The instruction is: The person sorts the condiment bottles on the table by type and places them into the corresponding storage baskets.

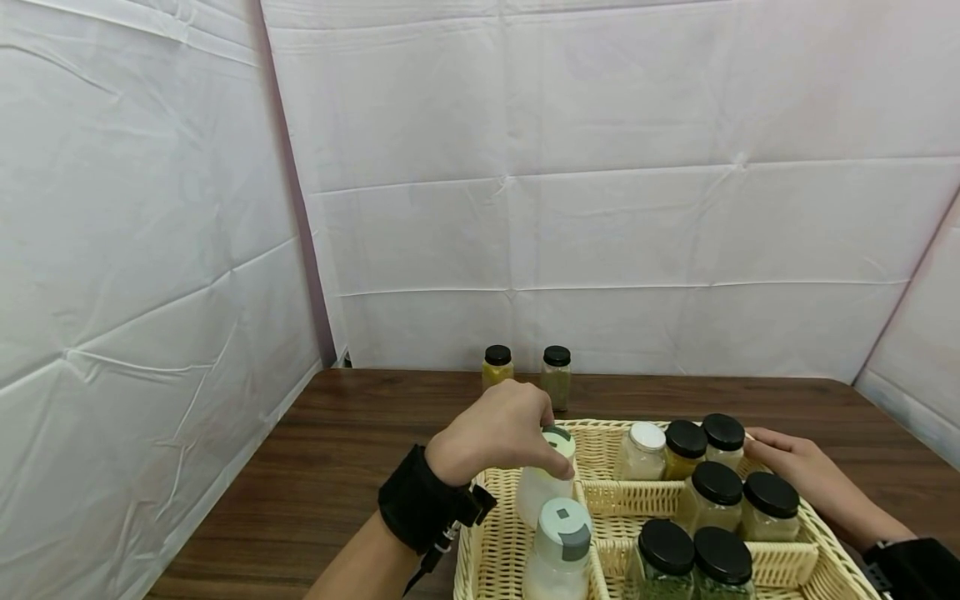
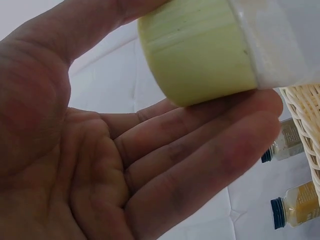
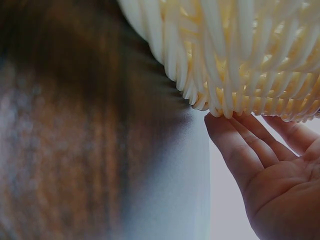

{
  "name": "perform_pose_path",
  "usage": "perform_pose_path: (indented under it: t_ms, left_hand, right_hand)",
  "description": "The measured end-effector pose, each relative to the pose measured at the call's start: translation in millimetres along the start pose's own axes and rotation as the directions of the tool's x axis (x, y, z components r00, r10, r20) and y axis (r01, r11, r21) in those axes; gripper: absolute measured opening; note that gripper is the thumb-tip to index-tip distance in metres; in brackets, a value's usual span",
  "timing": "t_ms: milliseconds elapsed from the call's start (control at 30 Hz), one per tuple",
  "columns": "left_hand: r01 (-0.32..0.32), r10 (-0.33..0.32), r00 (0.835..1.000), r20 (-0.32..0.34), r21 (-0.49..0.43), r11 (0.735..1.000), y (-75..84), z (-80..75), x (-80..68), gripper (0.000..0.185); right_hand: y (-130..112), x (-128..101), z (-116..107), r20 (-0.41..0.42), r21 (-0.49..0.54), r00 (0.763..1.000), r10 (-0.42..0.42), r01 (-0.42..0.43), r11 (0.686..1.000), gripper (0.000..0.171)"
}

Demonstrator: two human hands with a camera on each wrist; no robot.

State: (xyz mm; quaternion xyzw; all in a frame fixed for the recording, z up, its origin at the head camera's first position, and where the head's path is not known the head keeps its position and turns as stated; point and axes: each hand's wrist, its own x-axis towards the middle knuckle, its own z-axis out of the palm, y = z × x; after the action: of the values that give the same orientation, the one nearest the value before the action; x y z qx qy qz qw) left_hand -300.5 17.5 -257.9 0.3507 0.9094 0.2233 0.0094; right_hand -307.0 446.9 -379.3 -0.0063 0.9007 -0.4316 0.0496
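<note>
My left hand point(image 1: 495, 429) pinches a white seasoning bottle point(image 1: 534, 493) by its pale yellow-green cap point(image 2: 200, 55), thumb on one side and fingers on the other. That bottle stands in the left compartment of a woven basket point(image 1: 504, 558), though its base is hidden. A second seasoning bottle point(image 1: 558, 562), with a whitish cap, stands just in front of it. At the basket's far right side, my right hand point(image 1: 806, 471) touches the rim. Its fingers point(image 3: 240, 150) reach nearly straight to the woven edge in the right wrist view.
Several black-lidded jars point(image 1: 716, 496) and a white-lidded jar point(image 1: 643, 452) fill the basket's right compartments. Behind the basket, two black-lidded jars point(image 1: 556, 377) point(image 1: 497, 367) stand on the brown wooden table point(image 1: 292, 475). White cloth walls point(image 1: 600, 208) enclose the table.
</note>
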Motion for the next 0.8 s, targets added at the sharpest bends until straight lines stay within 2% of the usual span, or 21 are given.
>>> perform_pose_path:
  t_ms: [67,200,300,400,633,800]
  left_hand:
    - [-0.006,0.006,1.000,0.008,0.011,1.000,0.1,0.5,0.6,0.048]
    - [-0.003,0.002,1.000,0.023,0.042,0.999,0.9,0.9,1.3,0.032]
    - [0.003,-0.005,0.999,0.035,0.058,0.998,1.0,1.5,1.6,0.028]
    - [-0.003,0.000,0.999,0.043,0.064,0.998,0.9,2.3,1.4,0.031]
    - [-0.048,0.044,0.996,0.071,0.058,0.997,0.2,3.9,-0.2,0.057]
    - [-0.065,0.061,0.995,0.082,0.051,0.997,-0.7,4.5,-2.0,0.063]
  right_hand:
    - [-0.2,-0.1,0.0,0.000,-0.004,1.000,0.001,-0.001,1.000,0.081]
    - [-0.8,0.3,0.0,0.000,-0.015,1.000,0.004,-0.004,1.000,0.083]
    - [-0.7,1.0,-0.1,0.000,-0.018,1.000,0.008,-0.008,1.000,0.083]
    - [-0.4,1.7,-0.2,0.002,-0.017,1.000,0.011,-0.011,1.000,0.084]
    - [-0.5,2.2,-0.1,0.000,-0.018,1.000,0.018,-0.018,1.000,0.085]
    - [-0.6,1.2,0.1,0.001,-0.003,1.000,0.012,-0.012,1.000,0.083]
